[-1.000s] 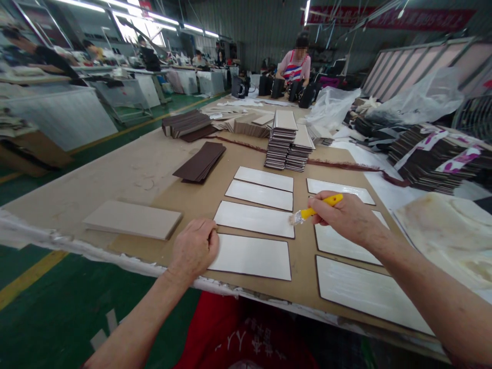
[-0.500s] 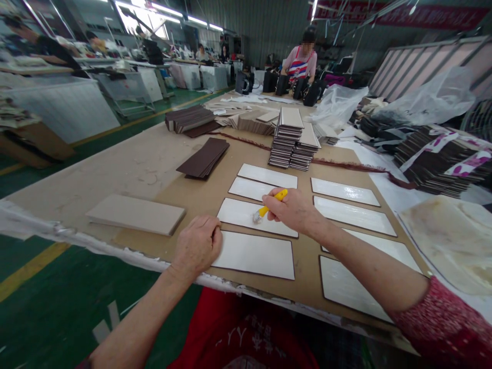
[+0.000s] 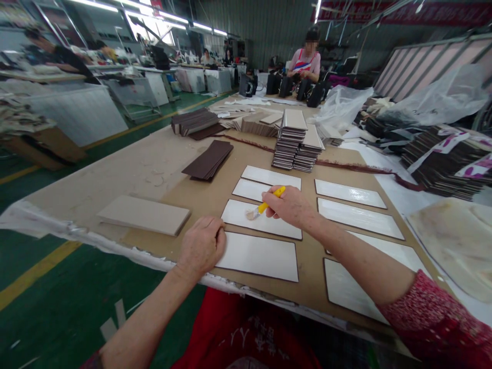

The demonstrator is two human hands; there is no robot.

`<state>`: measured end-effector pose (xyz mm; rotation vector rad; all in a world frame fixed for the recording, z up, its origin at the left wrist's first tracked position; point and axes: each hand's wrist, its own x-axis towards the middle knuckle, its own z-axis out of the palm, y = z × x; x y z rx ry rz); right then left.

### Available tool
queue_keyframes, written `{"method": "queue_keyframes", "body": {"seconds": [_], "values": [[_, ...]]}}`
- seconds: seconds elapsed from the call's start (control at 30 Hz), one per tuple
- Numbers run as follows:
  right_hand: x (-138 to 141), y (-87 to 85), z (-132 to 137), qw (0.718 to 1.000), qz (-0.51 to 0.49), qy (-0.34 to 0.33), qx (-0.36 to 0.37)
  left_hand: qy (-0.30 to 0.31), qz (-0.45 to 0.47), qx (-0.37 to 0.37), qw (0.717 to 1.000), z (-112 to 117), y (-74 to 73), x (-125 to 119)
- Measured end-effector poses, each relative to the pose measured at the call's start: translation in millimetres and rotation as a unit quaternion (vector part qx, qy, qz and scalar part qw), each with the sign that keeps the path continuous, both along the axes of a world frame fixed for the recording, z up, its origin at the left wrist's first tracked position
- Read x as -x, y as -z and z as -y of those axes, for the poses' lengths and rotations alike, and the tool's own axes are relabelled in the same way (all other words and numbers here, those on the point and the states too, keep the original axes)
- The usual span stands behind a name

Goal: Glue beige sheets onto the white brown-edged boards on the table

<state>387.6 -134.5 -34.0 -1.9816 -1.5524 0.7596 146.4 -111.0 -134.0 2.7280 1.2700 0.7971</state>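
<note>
My right hand (image 3: 286, 206) grips a yellow-handled paintbrush (image 3: 263, 206). Its pale bristles touch the white face of a thin, dark-edged rectangular panel (image 3: 234, 210). My left hand (image 3: 203, 243), fingers curled closed, rests at the left ends of this panel and the nearer white panel (image 3: 263, 259); anything under the fingers is hidden. Two more white panels (image 3: 269, 176) lie beyond the brush. To the right, several white panels with a wet shine (image 3: 357, 218) form a second column, partly covered by my right forearm.
Left of my hands lies a stack of grey-beige boards (image 3: 144, 214). Behind it are dark brown strips (image 3: 209, 160). Tall stacks of finished-edge panels (image 3: 294, 138) stand mid-table. Clear plastic (image 3: 434, 102) and a tied dark bundle (image 3: 446, 161) lie right. A person (image 3: 306, 64) works at the far end.
The brush has shifted slightly left along the same panel, its bristles now pressed flatter. My left hand stays at the panel ends. The whole view has shifted a little.
</note>
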Motion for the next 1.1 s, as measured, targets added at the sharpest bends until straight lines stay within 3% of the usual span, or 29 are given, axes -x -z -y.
{"method": "queue_keyframes", "body": {"seconds": [0.27, 0.37, 0.5, 0.6, 0.77, 0.9, 1.1], "values": [[-66, -5.2, 51, 0.996, 0.054, 0.069, 0.033, -0.002, 0.001, -0.007, 1.000, 1, -0.4, -3], [-75, -9.1, 62, 0.995, -0.008, 0.095, 0.000, 0.003, 0.038, -0.023, 0.999, 3, -6.8, -4], [-65, -17.6, 69, 0.979, -0.155, 0.120, -0.048, 0.007, 0.105, -0.078, 0.991, 11, -22.7, 3], [-51, -20.8, 73, 0.968, -0.225, 0.098, -0.056, 0.037, 0.087, -0.047, 0.994, 26, -29.8, 14], [-37, -15.8, 77, 0.948, -0.307, 0.060, -0.049, 0.075, -0.003, 0.048, 0.996, 47, -18.9, 26], [-31, -15.6, 77, 0.937, -0.347, 0.038, -0.008, 0.080, 0.014, 0.054, 0.995, 48, -9.1, 29], [-16, -16.4, 75, 0.930, -0.367, 0.001, 0.036, 0.095, 0.040, 0.072, 0.992, 44, -8.1, 32]]}}
